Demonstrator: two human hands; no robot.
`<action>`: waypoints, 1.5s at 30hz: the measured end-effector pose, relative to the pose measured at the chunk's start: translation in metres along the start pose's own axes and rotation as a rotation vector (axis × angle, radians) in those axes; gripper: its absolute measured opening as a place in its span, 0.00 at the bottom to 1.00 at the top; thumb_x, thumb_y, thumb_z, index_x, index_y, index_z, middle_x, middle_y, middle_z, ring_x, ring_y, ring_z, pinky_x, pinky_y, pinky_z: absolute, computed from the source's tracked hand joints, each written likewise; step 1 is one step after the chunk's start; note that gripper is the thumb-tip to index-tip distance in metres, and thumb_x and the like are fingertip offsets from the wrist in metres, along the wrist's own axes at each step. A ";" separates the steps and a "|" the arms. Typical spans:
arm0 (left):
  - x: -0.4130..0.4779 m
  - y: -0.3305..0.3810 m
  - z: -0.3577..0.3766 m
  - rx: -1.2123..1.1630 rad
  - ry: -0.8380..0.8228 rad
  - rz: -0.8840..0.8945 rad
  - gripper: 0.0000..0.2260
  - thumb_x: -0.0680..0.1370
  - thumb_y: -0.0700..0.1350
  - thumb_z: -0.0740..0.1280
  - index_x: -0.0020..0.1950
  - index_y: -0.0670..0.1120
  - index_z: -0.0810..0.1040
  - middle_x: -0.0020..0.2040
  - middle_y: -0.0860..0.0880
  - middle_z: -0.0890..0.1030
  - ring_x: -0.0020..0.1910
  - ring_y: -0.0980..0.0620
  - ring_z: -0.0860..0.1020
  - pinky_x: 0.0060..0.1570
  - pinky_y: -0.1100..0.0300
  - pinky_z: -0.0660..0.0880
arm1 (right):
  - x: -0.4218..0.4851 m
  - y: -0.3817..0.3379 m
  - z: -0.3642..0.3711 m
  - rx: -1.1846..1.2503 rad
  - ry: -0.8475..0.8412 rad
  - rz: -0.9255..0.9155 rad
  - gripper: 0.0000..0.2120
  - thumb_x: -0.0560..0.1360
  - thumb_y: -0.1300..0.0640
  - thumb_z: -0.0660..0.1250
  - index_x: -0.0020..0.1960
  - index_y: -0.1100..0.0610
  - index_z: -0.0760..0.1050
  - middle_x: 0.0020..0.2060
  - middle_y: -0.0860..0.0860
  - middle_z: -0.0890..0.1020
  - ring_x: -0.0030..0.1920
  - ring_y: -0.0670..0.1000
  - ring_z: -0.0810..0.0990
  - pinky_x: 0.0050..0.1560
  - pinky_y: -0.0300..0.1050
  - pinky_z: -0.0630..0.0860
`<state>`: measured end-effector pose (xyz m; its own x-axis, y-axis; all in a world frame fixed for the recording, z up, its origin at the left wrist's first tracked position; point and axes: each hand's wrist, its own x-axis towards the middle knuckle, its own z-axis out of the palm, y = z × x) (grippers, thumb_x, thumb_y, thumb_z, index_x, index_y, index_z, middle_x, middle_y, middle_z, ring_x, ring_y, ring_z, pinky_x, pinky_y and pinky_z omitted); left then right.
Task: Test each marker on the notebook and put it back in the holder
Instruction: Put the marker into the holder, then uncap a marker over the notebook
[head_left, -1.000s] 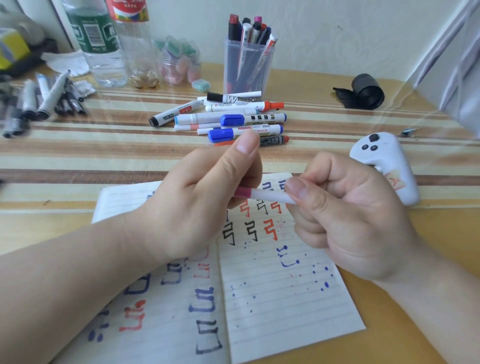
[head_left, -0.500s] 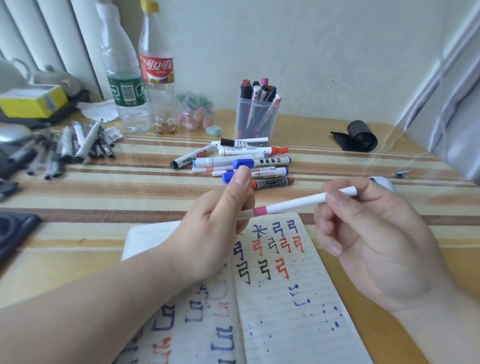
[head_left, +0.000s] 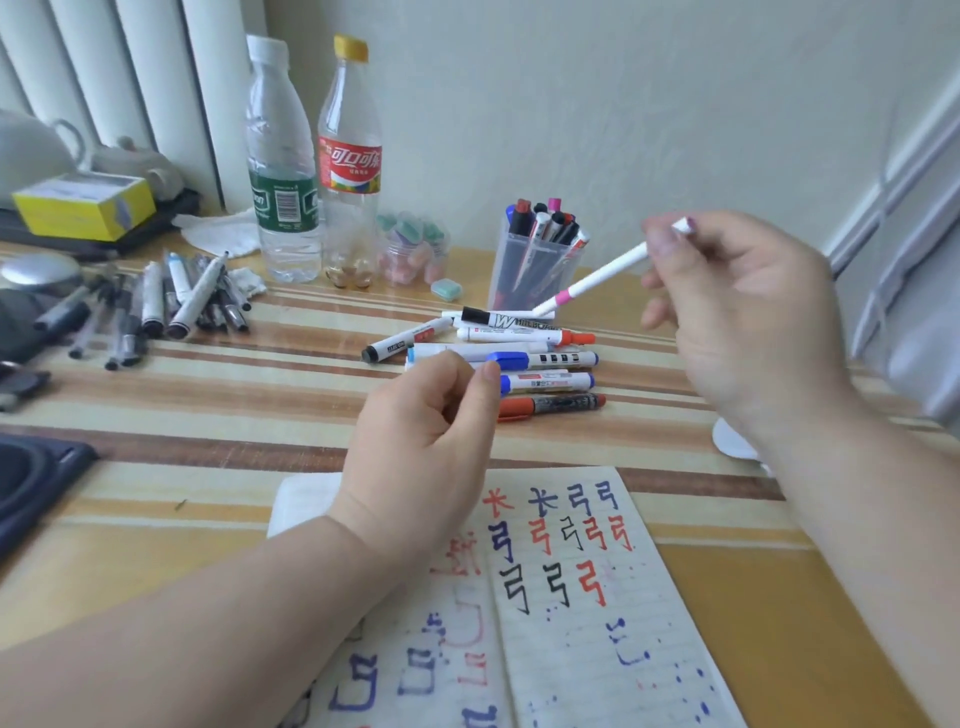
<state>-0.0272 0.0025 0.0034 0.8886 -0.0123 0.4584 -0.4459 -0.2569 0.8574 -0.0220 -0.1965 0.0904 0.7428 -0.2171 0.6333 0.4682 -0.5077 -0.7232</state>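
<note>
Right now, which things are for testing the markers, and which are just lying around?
For the job: pink-banded marker in the right hand, notebook, holder, loose markers.
Just lying about: water bottle, cola bottle, yellow box, green eraser, grey pens at the left.

Near edge of bench (head_left: 156, 415): notebook (head_left: 597, 613), lying open. Behind it, mid-bench: loose marker pile (head_left: 524, 359). Behind pile, by wall: holder (head_left: 535, 270), markers standing in it. Left of holder: small jar (head_left: 413, 249), then two bottles (head_left: 283, 171) side by side. Far left: pen heap (head_left: 171, 296), box (head_left: 83, 205) behind. Above bench, between notebook and pile: left grip (head_left: 426, 441). Right of holder, raised: right grip (head_left: 743, 322) with marker (head_left: 597, 278), low end near holder foot.
</note>
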 end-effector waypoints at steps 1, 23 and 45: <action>0.000 0.000 0.000 0.003 0.001 0.000 0.19 0.80 0.54 0.62 0.32 0.46 0.68 0.25 0.56 0.68 0.27 0.57 0.67 0.29 0.66 0.64 | 0.014 0.004 0.006 -0.032 0.016 -0.023 0.04 0.81 0.55 0.68 0.48 0.50 0.81 0.35 0.47 0.81 0.29 0.48 0.80 0.36 0.48 0.80; 0.001 -0.009 0.002 0.037 -0.049 0.037 0.19 0.80 0.54 0.63 0.33 0.45 0.69 0.26 0.54 0.69 0.27 0.55 0.68 0.28 0.61 0.64 | 0.135 0.072 0.072 -0.624 -0.204 -0.029 0.11 0.79 0.53 0.70 0.40 0.58 0.81 0.36 0.51 0.80 0.38 0.51 0.76 0.38 0.43 0.70; 0.005 -0.005 -0.005 -0.178 -0.033 -0.127 0.13 0.74 0.45 0.54 0.35 0.42 0.73 0.28 0.51 0.71 0.30 0.53 0.69 0.30 0.59 0.65 | -0.015 0.041 0.039 -1.006 -0.860 0.048 0.13 0.72 0.59 0.64 0.52 0.43 0.78 0.50 0.43 0.79 0.53 0.52 0.77 0.52 0.53 0.79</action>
<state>-0.0211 0.0082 0.0022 0.9406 -0.0227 0.3389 -0.3396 -0.0834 0.9369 0.0041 -0.1816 0.0408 0.9877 0.1527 -0.0325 0.1533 -0.9881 0.0148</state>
